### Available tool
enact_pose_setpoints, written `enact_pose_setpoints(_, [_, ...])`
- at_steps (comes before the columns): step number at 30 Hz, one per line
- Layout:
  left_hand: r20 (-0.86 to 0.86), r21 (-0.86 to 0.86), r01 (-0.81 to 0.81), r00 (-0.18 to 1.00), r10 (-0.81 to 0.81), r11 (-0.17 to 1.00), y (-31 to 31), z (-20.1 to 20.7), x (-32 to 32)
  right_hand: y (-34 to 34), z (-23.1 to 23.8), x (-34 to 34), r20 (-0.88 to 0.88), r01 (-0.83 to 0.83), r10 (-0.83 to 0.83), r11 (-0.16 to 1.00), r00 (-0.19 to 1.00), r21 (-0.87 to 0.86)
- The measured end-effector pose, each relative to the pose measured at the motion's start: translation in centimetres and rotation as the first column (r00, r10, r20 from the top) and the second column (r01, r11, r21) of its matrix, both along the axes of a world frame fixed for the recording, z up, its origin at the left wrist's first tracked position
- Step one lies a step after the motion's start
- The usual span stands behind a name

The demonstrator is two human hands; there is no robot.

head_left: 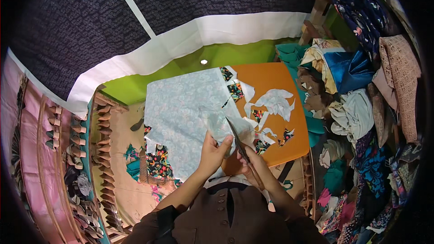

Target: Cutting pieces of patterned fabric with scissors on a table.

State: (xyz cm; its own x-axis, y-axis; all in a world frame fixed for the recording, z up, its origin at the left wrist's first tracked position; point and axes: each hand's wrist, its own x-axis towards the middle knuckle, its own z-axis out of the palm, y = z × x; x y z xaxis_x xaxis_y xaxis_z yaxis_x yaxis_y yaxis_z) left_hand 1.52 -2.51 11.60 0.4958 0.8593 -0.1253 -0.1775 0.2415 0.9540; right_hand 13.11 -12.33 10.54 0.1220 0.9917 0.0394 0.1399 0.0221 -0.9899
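A large pale fabric (181,101), its printed pattern showing faintly through, covers the left part of the orange table (266,74). My left hand (213,154) grips a gathered edge of this fabric, thumb on top. In my right hand (256,165) is a pair of long dark scissors (239,142), blades pointing away and up to the left at the held edge. How far the blades are apart I cannot tell. White and dark floral offcuts (275,104) lie to the right of the cloth. A dark floral piece (159,161) hangs over the table's left side.
Wooden racks of shoe lasts (105,153) stand at the left. Piled fabrics (352,113) fill the right side. A dark patterned curtain with a white border (226,31) hangs beyond the table. Scraps (132,165) lie on the floor (131,131).
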Motion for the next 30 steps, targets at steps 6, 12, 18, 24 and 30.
enact_pose_setpoints(6, [-0.092, 0.025, 0.084, 0.992, -0.082, 0.996, 0.7, 0.4, -0.8, -0.6, 2.0, 0.1, -0.434, -0.174, 0.114, 0.98, 0.894, -0.101])
enact_pose_setpoints(12, [-0.088, 0.043, 0.115, 0.99, -0.11, 0.993, 0.8, 0.7, -0.7, -0.9, 1.5, 0.0, -0.534, -0.184, 0.072, 0.97, 0.843, -0.16])
enact_pose_setpoints(18, [-0.119, 0.066, 0.121, 0.986, -0.112, 0.99, 1.2, 0.5, -0.9, -1.0, 1.3, 0.0, -0.563, -0.212, 0.083, 0.963, 0.822, -0.167])
enact_pose_setpoints(24, [-0.131, 0.076, 0.16, 0.98, -0.15, 0.984, 2.1, -0.3, -1.6, -0.8, 1.6, 0.0, -0.528, -0.208, 0.097, 0.966, 0.843, -0.153])
enact_pose_setpoints(30, [0.083, -0.337, 0.086, 0.995, -0.061, 0.938, 4.3, -1.4, -2.9, -0.9, 1.3, 1.3, -0.618, -0.395, 0.141, 0.87, 0.774, -0.296])
